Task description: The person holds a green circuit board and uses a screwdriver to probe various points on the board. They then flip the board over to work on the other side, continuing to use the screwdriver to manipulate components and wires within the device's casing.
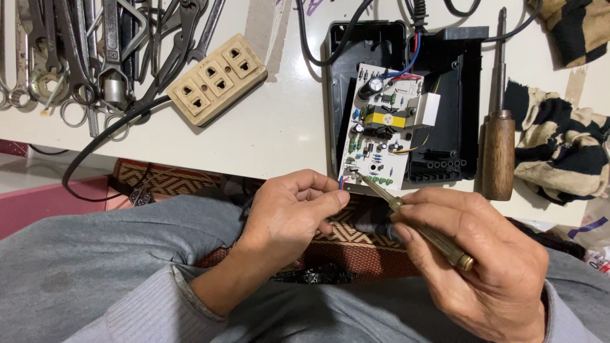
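In the head view, a white circuit board (pixel 382 127) is seen lying tilted across an opened black plastic case (pixel 445 101), its near corner brought over the table (pixel 279 127) edge so that it can be reached from the lap. The left hand (pixel 295 213) is held at that corner, its fingers (pixel 330 190) pinched together on small red and blue wire ends at the board's lower left edge, apparently so that they are kept steady. The right hand (pixel 483 254) is closed around a slim brass-coloured tool (pixel 413 222), held like a pen; its tip is laid on the board's near edge, just beside the pinched wires. Whether the tip touches a joint cannot be told.

A wooden-handled screwdriver (pixel 497 140) is set down just right of the case, within easy reach, with a striped cloth (pixel 559 152) beyond it. A beige socket strip (pixel 216 79) lies to the left, its black cable trailing over the table edge, and a heap of spanners and pliers (pixel 95 51) is pushed to the far left corner, away from the board.
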